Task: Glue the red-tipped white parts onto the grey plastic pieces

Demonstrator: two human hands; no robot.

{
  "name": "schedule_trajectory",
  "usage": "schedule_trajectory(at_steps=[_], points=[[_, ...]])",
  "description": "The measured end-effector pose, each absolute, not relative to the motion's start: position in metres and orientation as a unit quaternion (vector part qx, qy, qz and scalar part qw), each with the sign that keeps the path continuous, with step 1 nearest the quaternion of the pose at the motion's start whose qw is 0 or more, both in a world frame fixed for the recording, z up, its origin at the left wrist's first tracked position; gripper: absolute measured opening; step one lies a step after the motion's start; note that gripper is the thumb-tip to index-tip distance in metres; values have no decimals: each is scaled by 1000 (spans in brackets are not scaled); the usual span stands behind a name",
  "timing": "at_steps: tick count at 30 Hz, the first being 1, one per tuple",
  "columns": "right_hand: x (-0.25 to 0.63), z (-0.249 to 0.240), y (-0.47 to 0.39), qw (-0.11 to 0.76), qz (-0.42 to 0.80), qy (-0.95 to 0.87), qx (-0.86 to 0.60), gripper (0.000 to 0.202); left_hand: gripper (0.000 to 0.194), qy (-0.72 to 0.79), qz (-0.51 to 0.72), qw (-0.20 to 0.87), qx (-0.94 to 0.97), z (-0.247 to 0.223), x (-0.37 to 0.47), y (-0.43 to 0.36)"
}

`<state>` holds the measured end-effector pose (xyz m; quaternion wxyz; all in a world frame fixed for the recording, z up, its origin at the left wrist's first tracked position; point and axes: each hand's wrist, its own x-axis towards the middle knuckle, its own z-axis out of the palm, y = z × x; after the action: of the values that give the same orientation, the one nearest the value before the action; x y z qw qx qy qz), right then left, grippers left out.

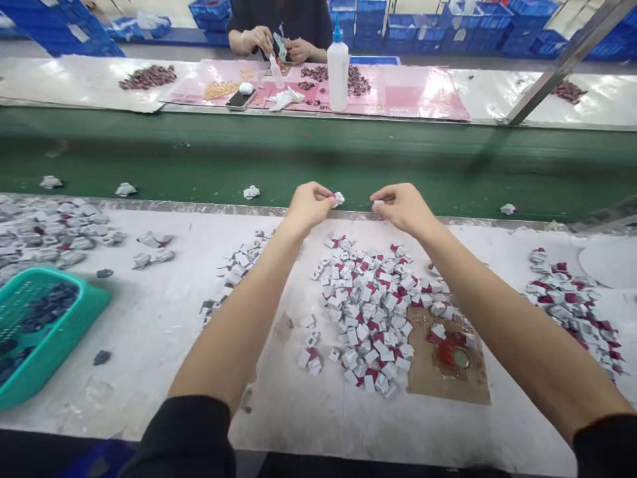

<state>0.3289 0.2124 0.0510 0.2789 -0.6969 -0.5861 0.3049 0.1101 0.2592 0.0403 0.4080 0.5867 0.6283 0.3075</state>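
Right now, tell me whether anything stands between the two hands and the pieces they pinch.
Nothing visible does. The left hand already pinches a small white piece; the right hand pinches another at its fingertips, mostly hidden.

Bright overhead light, glare on far table (587, 99), blurred edges.

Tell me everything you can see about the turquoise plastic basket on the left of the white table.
The turquoise plastic basket stands on the white table at its left edge, partly cut off by the picture. It has a slotted floor, low walls and a rounded rim. Dark blue-grey small pieces lie inside it. No hand touches it; a few loose dark pieces lie on the table beside it.
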Motion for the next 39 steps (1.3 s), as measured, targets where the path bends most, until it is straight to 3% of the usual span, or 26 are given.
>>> schedule_trajectory(at_steps=[3,4,7,10,15,20,22,28,32,35,39], points=[[357,63,165,320,324,-569,-685,24,6,610,257,439,608,30,145,271],[368,65,147,335,335,-559,-680,26,15,604,239,447,615,28,155,273],[395,66,95,403,407,-498,-651,48,37,594,195,454,635,25,177,275],[411,62,58,485,455,-418,-619,61,34,599,187,426,651,33,189,272],[413,58,23,564,436,-377,-591,54,18,583,254,361,683,65,198,232],[400,61,0,613,429,-350,-563,46,19,351,269,500,745,83,206,134],[395,65,-10,611,427,-358,-562,45,19,291,281,539,739,82,211,99],[393,75,-46,553,373,-417,-617,31,11,308,315,532,723,71,213,54],[399,64,-65,534,405,-408,-620,31,12,296,303,524,739,67,209,38],[403,51,-83,500,412,-408,-643,32,11,291,287,505,760,67,201,24],[408,35,-115,458,300,-446,-708,23,15,400,279,399,777,62,162,24]])
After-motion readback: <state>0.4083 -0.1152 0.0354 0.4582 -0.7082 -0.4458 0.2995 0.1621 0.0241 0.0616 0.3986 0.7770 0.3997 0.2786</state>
